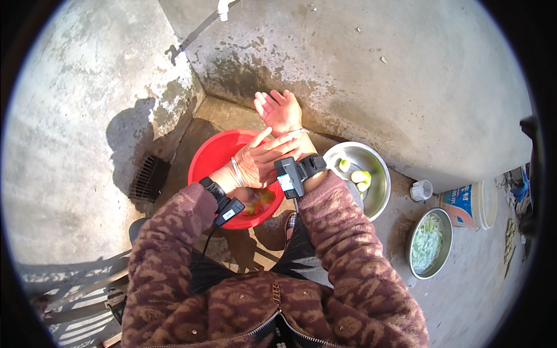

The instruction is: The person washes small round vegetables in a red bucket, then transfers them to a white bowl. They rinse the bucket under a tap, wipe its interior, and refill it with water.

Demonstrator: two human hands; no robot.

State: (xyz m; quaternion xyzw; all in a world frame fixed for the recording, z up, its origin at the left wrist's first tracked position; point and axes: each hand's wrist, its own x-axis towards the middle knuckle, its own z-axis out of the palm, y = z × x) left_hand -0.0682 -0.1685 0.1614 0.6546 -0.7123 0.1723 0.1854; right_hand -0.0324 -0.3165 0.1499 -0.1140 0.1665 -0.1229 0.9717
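Observation:
My right hand (281,113) is raised over the far rim of the red basin (210,152), palm up. Nothing lies in it, and its slightly curled fingers are apart. My left hand (262,161) reaches across above the basin, its fingers stretched out against my right wrist near a thin bracelet (297,131). Yellow-green pieces (259,203) show in the basin below my left hand; my arms hide part of them. Right of my right forearm stands a metal bowl (380,188) with several pale green, rounded vegetables (361,178).
A smaller metal bowl (445,255) of pale cut strips (426,242) in liquid stands farther right. Behind it are a white tub (421,190) and a paint-type bucket (464,204). Concrete walls meet beyond the basin, with a white tap (224,10) above and a drain grate (148,178) at left.

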